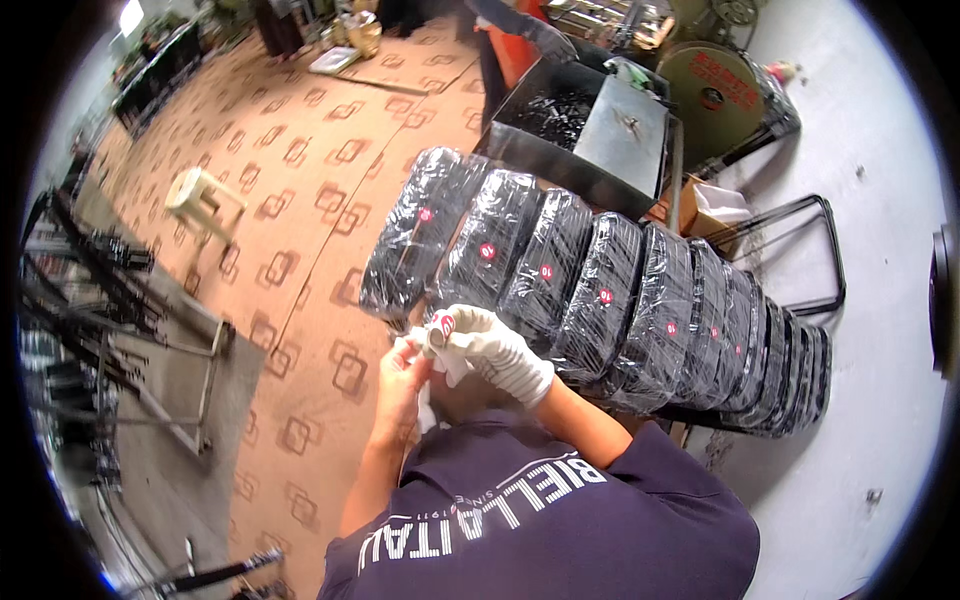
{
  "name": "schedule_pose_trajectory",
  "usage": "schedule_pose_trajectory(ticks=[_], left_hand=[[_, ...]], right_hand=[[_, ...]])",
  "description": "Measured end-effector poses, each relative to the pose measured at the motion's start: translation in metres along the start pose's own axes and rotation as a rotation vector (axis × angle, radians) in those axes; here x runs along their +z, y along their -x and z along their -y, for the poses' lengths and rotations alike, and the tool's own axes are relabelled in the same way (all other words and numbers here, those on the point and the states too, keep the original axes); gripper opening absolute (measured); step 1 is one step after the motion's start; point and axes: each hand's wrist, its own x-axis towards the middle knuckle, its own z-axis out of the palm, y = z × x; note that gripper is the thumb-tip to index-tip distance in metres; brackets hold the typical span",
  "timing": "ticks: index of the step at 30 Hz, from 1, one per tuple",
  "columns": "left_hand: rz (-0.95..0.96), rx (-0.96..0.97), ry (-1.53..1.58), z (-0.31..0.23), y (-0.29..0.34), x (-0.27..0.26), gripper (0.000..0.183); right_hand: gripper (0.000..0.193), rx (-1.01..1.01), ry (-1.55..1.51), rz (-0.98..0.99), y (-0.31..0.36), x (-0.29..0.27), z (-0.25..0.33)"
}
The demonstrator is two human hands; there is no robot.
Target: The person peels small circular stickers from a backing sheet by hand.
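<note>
In front of my chest, both hands meet at a small white sticker strip point(440, 340) with a red round sticker on it, curled between the fingers. My left hand point(402, 372), bare at the fingers, pinches its left side. My right hand point(500, 355), in a white knit glove, grips it from the right. A loose white end dangles below. Just beyond stand black bundles point(610, 275) wrapped in shiny clear film, lined up in a row. Several of them bear a red round sticker point(487, 250) like the one in my hands.
Past the row stands a dark metal bin point(560, 110) with small black pieces, where a person's gloved arm point(530, 30) reaches in. A large green machine wheel point(710, 100) is at the back right. A small stool point(205, 200) and black racks point(110, 330) stand on the left.
</note>
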Motion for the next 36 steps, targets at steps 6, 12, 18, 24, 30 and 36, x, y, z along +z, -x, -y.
schedule_pose_trajectory(ticks=[6,12,18,24,30,36], left_hand=[[0.240,-0.134,-0.165,-0.025,-0.001,-0.035,0.035],[0.346,-0.231,-0.231,-0.043,-0.002,-0.054,0.047],[0.133,-0.200,-0.376,-0.060,-0.004,-0.055,0.025],[-0.122,-0.109,-0.295,-0.075,-0.002,-0.021,0.018],[-0.084,0.011,-0.254,-0.077,-0.036,0.046,0.024],[0.014,0.035,-0.293,-0.090,-0.067,0.079,0.024]], right_hand=[[0.023,-0.251,-0.239,-0.015,-0.020,0.007,-0.008],[0.022,-0.350,0.138,-0.347,-0.051,-0.041,0.068],[0.036,-0.452,0.552,-0.612,-0.146,-0.152,0.174],[0.030,-1.444,0.496,-0.806,-0.234,-0.174,0.324],[0.028,-1.231,1.038,-0.935,-0.266,-0.231,0.340],[0.045,-0.058,1.646,-0.675,-0.244,-0.358,0.296]])
